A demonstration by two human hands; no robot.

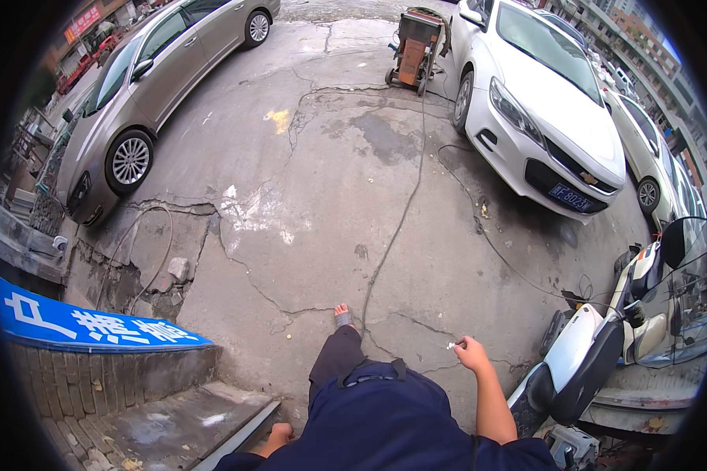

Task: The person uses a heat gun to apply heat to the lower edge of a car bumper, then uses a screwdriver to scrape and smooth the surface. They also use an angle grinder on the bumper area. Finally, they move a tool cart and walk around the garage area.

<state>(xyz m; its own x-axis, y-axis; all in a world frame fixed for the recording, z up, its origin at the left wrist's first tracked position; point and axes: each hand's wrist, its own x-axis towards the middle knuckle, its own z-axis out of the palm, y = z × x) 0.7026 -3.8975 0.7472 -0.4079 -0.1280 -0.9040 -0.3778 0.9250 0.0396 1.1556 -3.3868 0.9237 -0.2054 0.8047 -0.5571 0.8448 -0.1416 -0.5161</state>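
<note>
Outdoors on cracked concrete pavement (330, 180): beige car (141, 86) left, blue sign (78, 323) by brick step. L hand (279, 431) low, grip can't tell. R hand (471, 353) pinches small white bit (452, 345). White car (542, 102), scooter (597, 353) right.

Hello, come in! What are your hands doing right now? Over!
Right hand shut on small white object. Left hand low by the step, grip unclear. Cable across cracked concrete ahead.

An outdoor street-side yard, likely by a car repair shop: cracked concrete ground (330, 204) with parked cars, a beige one (149, 86) and a white one (542, 102), a wheeled machine (415, 47) trailing cables, a scooter (597, 353) and brick steps (133, 408)
</note>
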